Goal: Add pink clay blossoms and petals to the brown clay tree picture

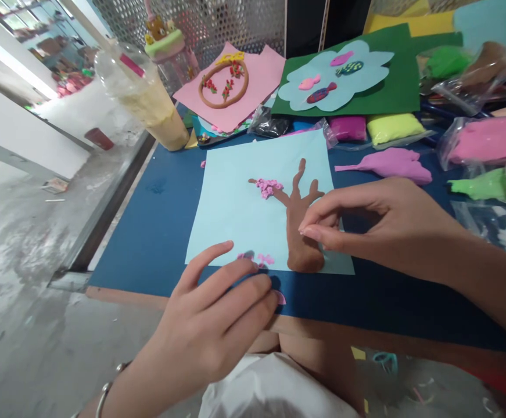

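Note:
A light blue paper sheet (235, 203) lies on the dark blue table top (157, 232). A brown clay tree (300, 226) is stuck on it, with a cluster of small pink clay bits (268, 187) on its left branch. My right hand (366, 223) hovers over the trunk, thumb and fingertips pinched together; what they hold is too small to make out. My left hand (218, 316) rests at the sheet's near edge, fingers stretched flat over several loose pink clay bits (264, 259).
A plastic cup with a yellowish drink (148, 98) stands at the back left. Behind lie a pink sheet with a clay ring (230, 81), a green sheet with clay fish (340, 75), and bags of coloured clay (488, 139) at the right. The table edge drops off on the left.

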`<state>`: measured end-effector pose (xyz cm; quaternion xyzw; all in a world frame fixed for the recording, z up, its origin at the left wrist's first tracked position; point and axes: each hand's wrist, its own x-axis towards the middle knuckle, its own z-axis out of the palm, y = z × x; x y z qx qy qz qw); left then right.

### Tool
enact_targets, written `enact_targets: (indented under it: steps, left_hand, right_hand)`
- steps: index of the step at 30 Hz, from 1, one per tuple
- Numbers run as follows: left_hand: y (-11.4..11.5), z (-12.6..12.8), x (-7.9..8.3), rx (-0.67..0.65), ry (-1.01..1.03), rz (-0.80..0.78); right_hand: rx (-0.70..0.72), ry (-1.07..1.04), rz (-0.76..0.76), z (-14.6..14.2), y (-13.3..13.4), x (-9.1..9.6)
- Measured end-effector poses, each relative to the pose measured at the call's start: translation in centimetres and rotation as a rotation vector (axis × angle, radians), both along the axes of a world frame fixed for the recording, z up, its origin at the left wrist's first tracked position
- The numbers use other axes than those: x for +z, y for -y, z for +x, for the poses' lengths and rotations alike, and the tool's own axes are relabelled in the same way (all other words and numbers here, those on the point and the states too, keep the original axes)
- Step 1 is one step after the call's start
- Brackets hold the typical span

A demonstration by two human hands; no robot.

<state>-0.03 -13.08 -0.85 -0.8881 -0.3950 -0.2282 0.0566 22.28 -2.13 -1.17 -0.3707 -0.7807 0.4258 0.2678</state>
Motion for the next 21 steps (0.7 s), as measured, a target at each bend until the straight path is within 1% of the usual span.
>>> enact_targets:
  steps: [4, 8, 12, 17, 21]
  left_hand:
    - [-0.2, -0.3, 0.4, -0.118, -0.067, 0.013]
    - [-0.7, -0.5, 0.5, -0.197, -0.099, 0.005]
    - [-1.1, -0.4, 0.7, -0.279, -0.188, 0.021]
    - [-1.3, -0.3, 0.9, -0.284, -0.209, -0.024]
    - [-2.0, -0.3, 0.6, -0.301, -0.181, -0.034]
  right_hand:
    - [-0.003, -0.003, 0.013, -0.1, -0.1, -0.1]
    - [0.009, -0.014, 0.044, 0.0, -0.2, -0.4]
    - [0.008, -0.02, 0.038, 0.2, -0.3, -0.5]
    - [-0.022, -0.001, 0.017, 0.0, 0.0, -0.1]
    - [-0.032, 0.013, 0.018, -0.2, 0.1, 0.0]
